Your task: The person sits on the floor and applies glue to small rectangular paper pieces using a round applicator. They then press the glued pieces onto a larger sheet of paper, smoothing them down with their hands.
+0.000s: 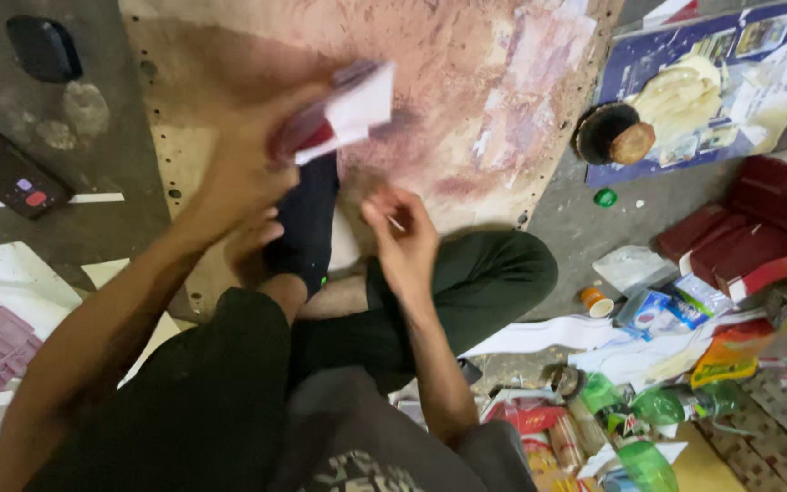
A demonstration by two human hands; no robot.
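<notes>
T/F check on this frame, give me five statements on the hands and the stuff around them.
1. The left hand holds a red and white packet. True.
2. The right hand grips a green bottle. False: it pinches something thin and small; the green bottles lie on the floor.
3. The person sits on the floor, one foot in a dark sock. True.
4. The red boxes are stacked at far left. False: at right.
5. A green bottle cap lies on the floor. True.

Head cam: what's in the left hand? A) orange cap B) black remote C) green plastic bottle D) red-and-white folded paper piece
D: the left hand is raised over the stained board, gripping a red-and-white folded paper piece; the green plastic bottles lie on the floor at lower right.
</notes>
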